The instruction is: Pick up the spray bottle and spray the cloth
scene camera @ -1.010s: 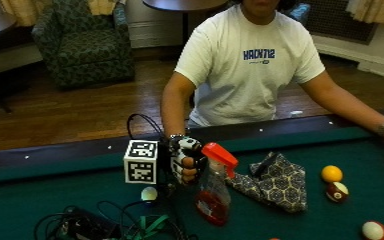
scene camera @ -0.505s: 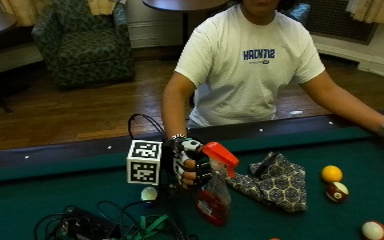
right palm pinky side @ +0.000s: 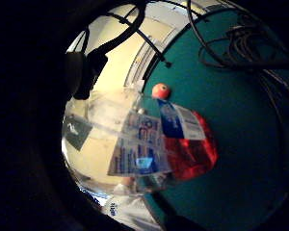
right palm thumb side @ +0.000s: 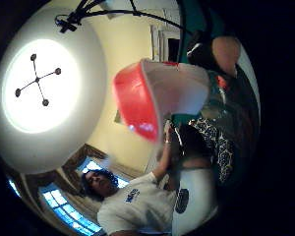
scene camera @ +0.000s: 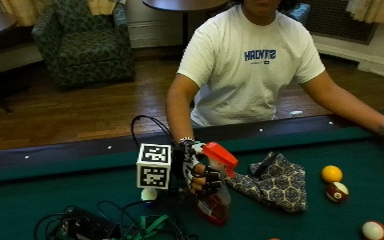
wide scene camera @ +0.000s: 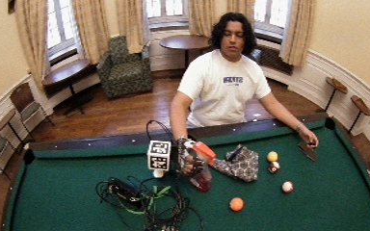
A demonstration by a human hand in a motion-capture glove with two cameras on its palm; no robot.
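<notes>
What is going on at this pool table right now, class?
A person at the green pool table grips a spray bottle with the gloved right hand. The bottle's orange nozzle points toward a patterned cloth lying beside it on the felt. Several billiard balls sit past the cloth.

— What lay on the green table [wide scene camera: 339, 202] besides the work items?

— A yellow ball [scene camera: 332, 173] and a dark red ball [scene camera: 337, 191] sat touching at the right, with a red-and-white ball [scene camera: 374, 230] nearer, an orange ball [wide scene camera: 236, 204] nearer still, and a tangle of cables [wide scene camera: 140, 197] at the near left.

— And beyond the table?

— A green armchair [scene camera: 85, 45] and a round dark table [wide scene camera: 185, 42] stood at the far wall.
</notes>
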